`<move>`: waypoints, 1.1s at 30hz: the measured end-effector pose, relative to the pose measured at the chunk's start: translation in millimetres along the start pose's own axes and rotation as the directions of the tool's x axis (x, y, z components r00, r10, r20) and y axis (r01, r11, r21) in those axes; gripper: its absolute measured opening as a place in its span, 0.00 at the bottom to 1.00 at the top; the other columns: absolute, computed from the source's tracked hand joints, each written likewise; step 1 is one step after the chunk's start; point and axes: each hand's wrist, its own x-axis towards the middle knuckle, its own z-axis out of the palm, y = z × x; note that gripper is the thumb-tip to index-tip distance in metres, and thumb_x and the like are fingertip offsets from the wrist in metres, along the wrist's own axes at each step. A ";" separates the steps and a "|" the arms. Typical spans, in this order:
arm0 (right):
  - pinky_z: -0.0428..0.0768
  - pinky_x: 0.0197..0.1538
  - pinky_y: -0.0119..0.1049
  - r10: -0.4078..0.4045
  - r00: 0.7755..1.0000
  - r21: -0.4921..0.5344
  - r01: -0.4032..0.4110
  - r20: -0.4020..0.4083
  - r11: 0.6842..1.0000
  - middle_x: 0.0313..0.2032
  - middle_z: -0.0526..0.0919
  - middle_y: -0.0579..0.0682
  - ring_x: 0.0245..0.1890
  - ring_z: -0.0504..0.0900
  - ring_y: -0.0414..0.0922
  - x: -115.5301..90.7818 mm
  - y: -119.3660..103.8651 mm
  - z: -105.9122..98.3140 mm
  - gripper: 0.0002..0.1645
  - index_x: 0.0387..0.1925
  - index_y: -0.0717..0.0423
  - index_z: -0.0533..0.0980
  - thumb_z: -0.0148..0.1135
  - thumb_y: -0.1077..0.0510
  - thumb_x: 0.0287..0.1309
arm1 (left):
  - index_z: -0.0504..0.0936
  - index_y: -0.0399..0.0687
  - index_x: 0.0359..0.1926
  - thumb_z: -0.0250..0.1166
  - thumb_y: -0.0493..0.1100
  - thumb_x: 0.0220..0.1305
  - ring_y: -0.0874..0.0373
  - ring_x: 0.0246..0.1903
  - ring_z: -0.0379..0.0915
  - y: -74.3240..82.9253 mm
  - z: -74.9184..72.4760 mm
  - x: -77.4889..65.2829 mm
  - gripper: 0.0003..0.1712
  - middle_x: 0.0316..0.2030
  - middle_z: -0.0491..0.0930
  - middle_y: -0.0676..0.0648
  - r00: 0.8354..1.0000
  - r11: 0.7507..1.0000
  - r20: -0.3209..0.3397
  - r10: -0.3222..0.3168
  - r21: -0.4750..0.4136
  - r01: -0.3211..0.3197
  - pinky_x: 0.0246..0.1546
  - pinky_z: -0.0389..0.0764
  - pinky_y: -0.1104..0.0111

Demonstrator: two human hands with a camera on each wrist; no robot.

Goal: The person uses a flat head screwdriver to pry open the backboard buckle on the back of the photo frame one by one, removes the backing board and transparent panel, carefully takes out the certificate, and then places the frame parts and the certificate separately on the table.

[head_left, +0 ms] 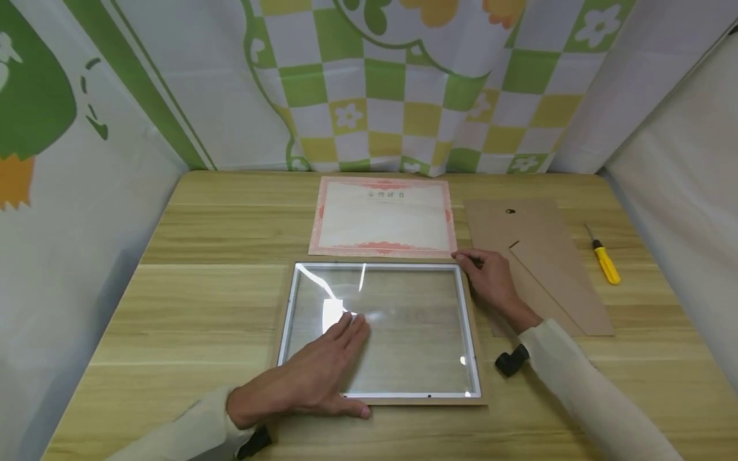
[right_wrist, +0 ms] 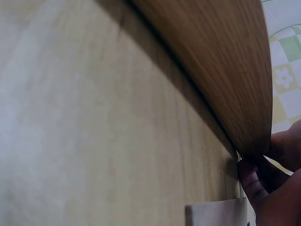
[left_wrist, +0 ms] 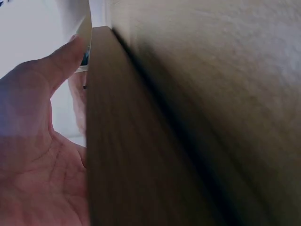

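Observation:
A picture frame [head_left: 481, 384] with a wood-coloured outer edge, pale inner border and clear pane [head_left: 409, 333] lies on the table. My left hand [head_left: 319, 368] rests on its lower left part, fingers straight over the pane and thumb out past the near edge. In the left wrist view, the frame's wooden side [left_wrist: 122, 132] hides part of that hand [left_wrist: 42, 155]. A certificate [head_left: 383, 218] with a pink border lies just beyond the frame. With its fingertips, my right hand [head_left: 490, 278] pinches the certificate's near right corner, close to the frame's far right corner [right_wrist: 244, 127].
A brown backing board [head_left: 519, 224] with a stand flap lies to the right, partly behind my right arm. Farther right is a yellow-handled screwdriver [head_left: 606, 264]. A patterned curtain [head_left: 380, 83] hangs along the table's [head_left: 202, 307] far edge.

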 end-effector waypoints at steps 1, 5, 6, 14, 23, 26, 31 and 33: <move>0.78 0.45 0.42 0.000 1.000 -0.004 0.000 -0.003 1.000 0.40 0.86 0.55 0.44 0.82 0.48 0.0 -0.1 0.1 0.13 0.39 0.57 0.83 0.57 0.55 0.61 | 0.52 0.31 0.68 0.57 0.78 0.42 0.37 0.69 0.46 -0.1 0.7 0.5 0.67 0.68 0.53 0.31 1.000 1.000 -0.003 0.006 0.012 -0.006 0.68 0.56 0.56; 0.77 0.42 0.39 -0.002 1.000 -0.007 0.002 -0.009 1.000 0.40 0.86 0.54 0.42 0.81 0.46 0.3 0.3 0.8 0.12 0.39 0.56 0.83 0.57 0.55 0.60 | 0.56 0.31 0.66 0.56 0.79 0.42 0.37 0.67 0.52 -0.3 2.7 2.0 0.66 0.66 0.58 0.31 0.999 0.997 -0.027 0.026 0.070 -0.024 0.67 0.59 0.57; 0.77 0.43 0.39 -0.005 1.000 -0.004 0.005 -0.009 1.000 0.40 0.86 0.54 0.42 0.82 0.46 0.4 0.6 1.0 0.12 0.39 0.56 0.83 0.57 0.55 0.60 | 0.57 0.31 0.65 0.56 0.79 0.42 0.37 0.66 0.53 -0.4 3.0 2.1 0.65 0.65 0.59 0.31 0.999 0.996 -0.034 0.030 0.079 -0.027 0.66 0.60 0.57; 0.77 0.43 0.40 -0.013 1.000 -0.008 0.012 -0.020 1.000 0.39 0.86 0.54 0.43 0.82 0.48 0.4 4.1 2.1 0.12 0.39 0.57 0.83 0.57 0.56 0.60 | 0.63 0.33 0.62 0.51 0.75 0.53 0.41 0.64 0.59 -1.9 5.2 3.4 0.53 0.62 0.65 0.34 0.996 0.994 -0.079 0.052 0.096 -0.044 0.63 0.66 0.60; 0.78 0.42 0.35 -0.010 1.000 0.004 0.010 -0.012 1.000 0.39 0.86 0.53 0.43 0.83 0.47 1.4 2.2 0.3 0.13 0.39 0.56 0.83 0.57 0.54 0.60 | 0.72 0.46 0.37 0.57 0.53 0.61 0.62 0.26 0.72 8.0 5.3 2.2 0.15 0.25 0.72 0.53 0.921 0.929 -0.285 0.267 0.329 -0.167 0.15 0.70 0.75; 0.79 0.43 0.38 -0.006 1.000 0.013 0.006 -0.002 1.000 0.40 0.86 0.53 0.43 0.83 0.48 1.7 1.5 -0.1 0.13 0.39 0.57 0.83 0.57 0.55 0.61 | 0.72 0.45 0.38 0.55 0.40 0.58 0.64 0.20 0.66 14.6 2.9 -0.3 0.07 0.20 0.68 0.54 0.882 0.895 -0.349 0.318 0.418 -0.157 0.11 0.64 0.76; 0.80 0.42 0.39 -0.007 1.000 0.013 0.007 0.011 1.000 0.40 0.86 0.54 0.42 0.83 0.47 1.3 2.7 -0.3 0.13 0.40 0.57 0.82 0.57 0.55 0.61 | 0.73 0.43 0.33 0.43 0.31 0.56 0.62 0.24 0.69 24.6 -5.9 -4.9 0.12 0.23 0.71 0.51 0.823 0.858 -0.447 0.351 0.505 -0.092 0.22 0.74 0.76; 0.79 0.41 0.36 -0.016 1.000 0.007 0.016 0.006 1.000 0.40 0.86 0.54 0.42 0.83 0.48 1.1 3.6 -0.4 0.13 0.39 0.57 0.83 0.57 0.55 0.61 | 0.74 0.43 0.32 0.39 0.29 0.59 0.60 0.28 0.74 27.1 -12.7 -7.5 0.17 0.26 0.75 0.50 0.797 0.847 -0.483 0.363 0.527 -0.066 0.30 0.78 0.73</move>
